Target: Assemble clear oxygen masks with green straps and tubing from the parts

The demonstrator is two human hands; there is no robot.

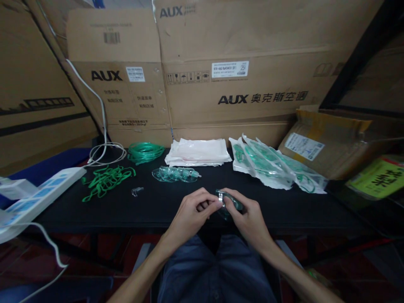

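Near the front edge of the black table, my right hand grips a clear green face mask, its thumb pressed on the side. A thin shiny metal nose strip shows at the mask's upper left. My left hand pinches at that strip with thumb and forefinger, the other fingers curled. Part of the mask is hidden by my fingers. Just beyond my left hand lies a nested row of similar clear green masks. Small clear connector-like pieces lie further left.
Green elastic straps and a coil of green tubing lie left. White pouches are stacked at the back, with filled pouches to their right. A carton stands right; a power strip with cables lies left. Cardboard walls the back.
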